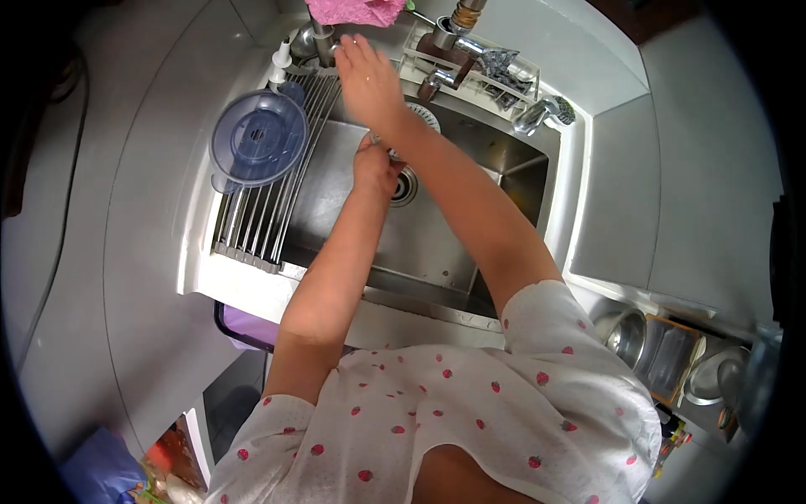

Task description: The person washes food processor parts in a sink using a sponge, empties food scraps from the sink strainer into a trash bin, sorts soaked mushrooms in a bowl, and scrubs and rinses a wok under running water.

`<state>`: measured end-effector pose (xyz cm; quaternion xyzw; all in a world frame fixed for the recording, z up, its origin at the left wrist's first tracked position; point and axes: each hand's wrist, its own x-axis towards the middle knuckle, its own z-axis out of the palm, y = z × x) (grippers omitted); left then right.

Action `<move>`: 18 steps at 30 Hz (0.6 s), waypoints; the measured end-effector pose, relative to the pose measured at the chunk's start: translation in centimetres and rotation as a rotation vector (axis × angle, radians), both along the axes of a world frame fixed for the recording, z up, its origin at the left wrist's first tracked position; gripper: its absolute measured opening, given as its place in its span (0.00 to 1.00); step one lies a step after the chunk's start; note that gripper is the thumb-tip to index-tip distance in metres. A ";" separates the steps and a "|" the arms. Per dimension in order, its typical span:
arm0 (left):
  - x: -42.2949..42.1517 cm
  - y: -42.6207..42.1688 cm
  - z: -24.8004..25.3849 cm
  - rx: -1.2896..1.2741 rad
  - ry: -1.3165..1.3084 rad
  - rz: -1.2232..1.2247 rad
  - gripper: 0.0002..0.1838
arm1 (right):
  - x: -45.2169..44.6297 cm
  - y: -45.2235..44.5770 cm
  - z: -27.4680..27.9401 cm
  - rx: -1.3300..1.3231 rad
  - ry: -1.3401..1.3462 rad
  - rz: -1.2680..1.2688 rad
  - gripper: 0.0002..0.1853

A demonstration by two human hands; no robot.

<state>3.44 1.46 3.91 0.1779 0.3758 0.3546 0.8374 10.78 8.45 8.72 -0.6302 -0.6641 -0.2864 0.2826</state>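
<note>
My left hand (378,166) is over the sink (336,202), with its fingers closed on the near edge of a round white dish with a slotted or ridged rim (426,116). My right forearm hides much of that dish, so its exact kind is unclear. Crossing above it, my right hand (369,82) reaches to the back left with its fingers stretched out. The fingertips are beside a chrome fixture (322,44) at the sink's back edge; whether they touch it cannot be made out. Below the left hand lies the drain (405,186).
A translucent blue lidded or basket-like vessel (259,139) rests on the roll-up drying rack (269,220) at left. Behind the sink stand a white rack (495,88) and a pump bottle (280,60). A pink cloth (361,10) hangs at the top. Metal bowls (623,334) sit at right.
</note>
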 end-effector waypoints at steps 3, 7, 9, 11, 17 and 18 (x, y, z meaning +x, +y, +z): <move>0.4 0.0 0.8 0.006 0.063 -0.039 0.11 | 0.8 1.5 0.2 -0.003 -0.114 -0.046 0.16; 0.8 0.2 0.1 -0.001 0.052 -0.034 0.12 | 1.0 2.0 -0.3 0.006 -0.142 -0.088 0.15; 0.8 0.4 -0.3 -0.001 0.059 -0.026 0.12 | 1.1 2.1 -0.4 0.006 -0.121 -0.086 0.13; 0.6 0.5 -0.1 0.020 0.075 -0.072 0.12 | 0.9 2.0 -0.4 0.003 -0.098 -0.079 0.12; 0.2 0.3 1.7 -0.064 0.150 -0.026 0.18 | 2.0 2.0 -1.1 -0.024 -0.049 -0.070 0.11; 0.2 0.6 1.0 -0.066 0.148 -0.022 0.18 | 2.4 1.5 -1.0 -0.101 -0.068 -0.105 0.11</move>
